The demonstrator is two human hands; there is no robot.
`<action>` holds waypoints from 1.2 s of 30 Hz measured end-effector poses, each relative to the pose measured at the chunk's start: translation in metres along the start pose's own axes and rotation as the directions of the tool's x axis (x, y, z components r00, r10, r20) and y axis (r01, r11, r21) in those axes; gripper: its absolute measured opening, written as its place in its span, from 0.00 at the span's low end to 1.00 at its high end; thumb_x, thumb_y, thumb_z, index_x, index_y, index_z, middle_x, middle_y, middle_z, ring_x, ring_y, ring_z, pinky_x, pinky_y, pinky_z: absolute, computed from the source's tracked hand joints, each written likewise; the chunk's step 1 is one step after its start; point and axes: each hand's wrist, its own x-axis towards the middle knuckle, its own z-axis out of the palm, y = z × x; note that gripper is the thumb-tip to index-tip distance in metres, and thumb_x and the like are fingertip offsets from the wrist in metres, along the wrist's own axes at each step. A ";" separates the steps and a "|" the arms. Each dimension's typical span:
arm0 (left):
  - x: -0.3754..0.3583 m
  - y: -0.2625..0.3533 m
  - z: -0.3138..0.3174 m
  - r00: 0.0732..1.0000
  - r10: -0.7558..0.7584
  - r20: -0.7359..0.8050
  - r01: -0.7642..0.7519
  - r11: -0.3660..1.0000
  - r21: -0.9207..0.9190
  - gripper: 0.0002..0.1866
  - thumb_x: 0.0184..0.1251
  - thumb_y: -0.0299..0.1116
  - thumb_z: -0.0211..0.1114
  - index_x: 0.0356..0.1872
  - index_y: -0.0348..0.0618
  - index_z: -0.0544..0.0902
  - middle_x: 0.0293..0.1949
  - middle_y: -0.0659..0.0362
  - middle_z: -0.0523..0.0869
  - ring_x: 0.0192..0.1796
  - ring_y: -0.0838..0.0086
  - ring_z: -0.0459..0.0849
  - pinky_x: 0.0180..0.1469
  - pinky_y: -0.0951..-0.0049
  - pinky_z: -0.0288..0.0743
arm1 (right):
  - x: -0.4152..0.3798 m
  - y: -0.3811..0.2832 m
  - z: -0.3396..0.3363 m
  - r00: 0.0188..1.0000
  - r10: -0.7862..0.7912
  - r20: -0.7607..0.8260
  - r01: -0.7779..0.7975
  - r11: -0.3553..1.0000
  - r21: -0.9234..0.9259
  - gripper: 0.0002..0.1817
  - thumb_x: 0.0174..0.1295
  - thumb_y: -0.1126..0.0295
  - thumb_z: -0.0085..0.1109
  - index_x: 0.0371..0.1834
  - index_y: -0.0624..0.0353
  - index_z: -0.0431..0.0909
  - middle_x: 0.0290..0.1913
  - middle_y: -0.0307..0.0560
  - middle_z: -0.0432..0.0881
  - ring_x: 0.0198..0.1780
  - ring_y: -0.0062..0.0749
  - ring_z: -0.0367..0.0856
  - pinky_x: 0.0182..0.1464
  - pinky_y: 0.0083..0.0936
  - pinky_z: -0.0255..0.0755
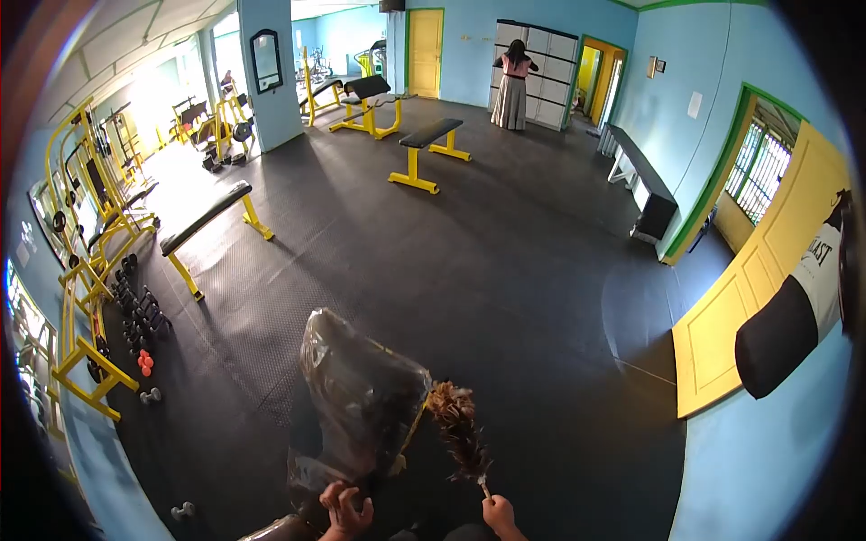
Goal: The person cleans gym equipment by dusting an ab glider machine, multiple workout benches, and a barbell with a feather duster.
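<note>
At the bottom of the head view my left hand (345, 511) has its fingers curled at the lower end of a large clear plastic bag (356, 406). The bag is puffed out and crinkled, with a yellowish strip along its right edge. My right hand (499, 516) is closed round the thin handle of a feather duster (458, 428). Its brown feathers point up and away from me, the tip close beside the bag's right edge. More clear plastic (281, 529) shows left of my left hand.
Black benches with yellow legs (431, 133) (209, 216) stand on the dark mat floor. Dumbbells (140, 311) line the left wall. A person (514, 86) faces grey lockers (550, 59) at the back. A punching bag (794, 311) hangs right, by an open yellow door (722, 334).
</note>
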 end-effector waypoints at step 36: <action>0.392 0.081 0.472 0.211 -0.774 0.598 0.889 0.406 0.212 0.21 0.60 0.45 0.67 0.44 0.38 0.87 0.41 0.50 0.90 0.45 0.62 0.90 0.51 0.65 0.81 | 0.574 -0.260 -0.336 0.907 -0.214 0.364 0.273 0.954 -0.120 0.20 0.67 0.51 0.55 0.55 0.50 0.83 0.49 0.51 0.86 0.52 0.51 0.84 0.54 0.42 0.76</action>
